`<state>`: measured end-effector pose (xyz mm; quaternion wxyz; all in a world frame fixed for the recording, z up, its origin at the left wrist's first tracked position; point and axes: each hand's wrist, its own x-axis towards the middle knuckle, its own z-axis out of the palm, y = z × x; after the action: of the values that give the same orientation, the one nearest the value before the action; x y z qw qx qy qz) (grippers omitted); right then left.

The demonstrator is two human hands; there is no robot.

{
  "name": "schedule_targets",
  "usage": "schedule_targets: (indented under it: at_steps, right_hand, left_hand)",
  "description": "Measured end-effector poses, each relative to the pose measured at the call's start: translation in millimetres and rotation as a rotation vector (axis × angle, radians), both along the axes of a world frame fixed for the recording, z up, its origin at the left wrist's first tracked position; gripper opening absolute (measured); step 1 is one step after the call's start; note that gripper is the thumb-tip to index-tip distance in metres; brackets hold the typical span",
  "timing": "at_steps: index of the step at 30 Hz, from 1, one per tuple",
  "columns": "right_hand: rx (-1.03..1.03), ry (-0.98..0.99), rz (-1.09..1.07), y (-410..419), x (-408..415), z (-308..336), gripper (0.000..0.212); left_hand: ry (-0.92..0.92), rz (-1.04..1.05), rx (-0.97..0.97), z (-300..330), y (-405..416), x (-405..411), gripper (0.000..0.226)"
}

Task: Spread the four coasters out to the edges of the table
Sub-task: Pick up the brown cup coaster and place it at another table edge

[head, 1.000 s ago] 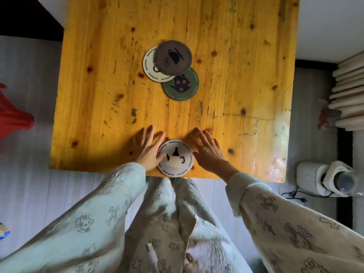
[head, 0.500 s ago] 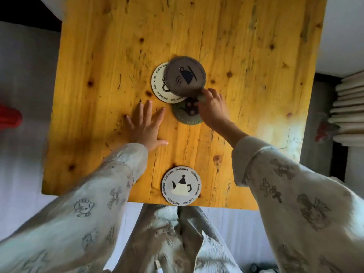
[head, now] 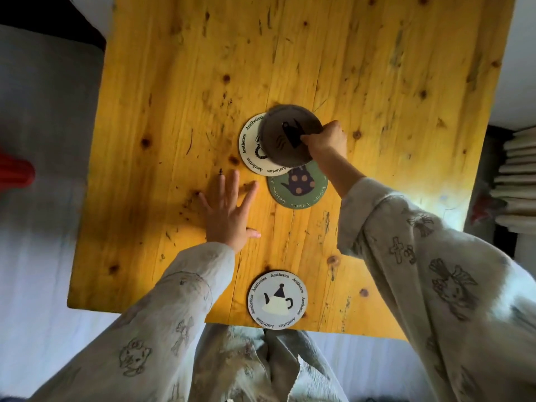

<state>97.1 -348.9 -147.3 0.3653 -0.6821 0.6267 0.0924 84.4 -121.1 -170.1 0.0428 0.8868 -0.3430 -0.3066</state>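
On the yellow wooden table [head: 162,117], three round coasters overlap near the middle. A brown coaster [head: 282,132] lies on top, tilted up, with my right hand [head: 326,140] pinching its right rim. Under it to the left is a white coaster [head: 249,143], and below it a green coaster [head: 298,187] with a dotted teapot. A second white coaster [head: 278,300] with a teapot rests alone at the table's near edge. My left hand [head: 229,213] lies flat on the wood, fingers spread, left of the green coaster and holding nothing.
A red object [head: 14,172] sits on the floor to the left of the table. A stack of pale ribbed pieces [head: 516,181] stands to the right. My patterned sleeves and lap fill the bottom of the view.
My right hand moved up from the green coaster to the brown one, gripped its rim and tilted it. My left hand stayed flat on the table.
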Motion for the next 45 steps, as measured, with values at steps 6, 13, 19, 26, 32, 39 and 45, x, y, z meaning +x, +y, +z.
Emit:
schedule_targets:
  at_steps: [6,13,19,26,32,39,45]
  right_hand:
    - [0.185,-0.323,-0.193,2,-35,17,0.02]
    - [0.309,-0.509,-0.255,18,-114,71,0.014]
    - [0.313,-0.617,-0.353,18,-205,126,0.017]
    - [0.232,-0.796,-0.429,6,-327,184,0.02]
    - [0.226,-1.051,-0.555,5,-464,216,0.018]
    - [0.209,-1.116,-0.6,-10,-596,233,0.019]
    - [0.262,-1.109,-0.612,-47,-631,224,0.02]
  left_hand:
    - [0.009,-0.002,0.037,-1,1,2,0.113]
    - [0.163,0.152,0.067,18,-9,11,0.068]
    - [0.413,0.309,-0.134,68,-43,-27,0.035]
    - [0.69,0.257,-0.317,142,-106,-142,0.029]
    - [0.869,0.359,-0.474,187,-143,-282,0.029]
    - [1.099,0.445,-0.592,220,-172,-423,0.021]
    - [1.058,0.433,-0.656,221,-207,-454,0.034]
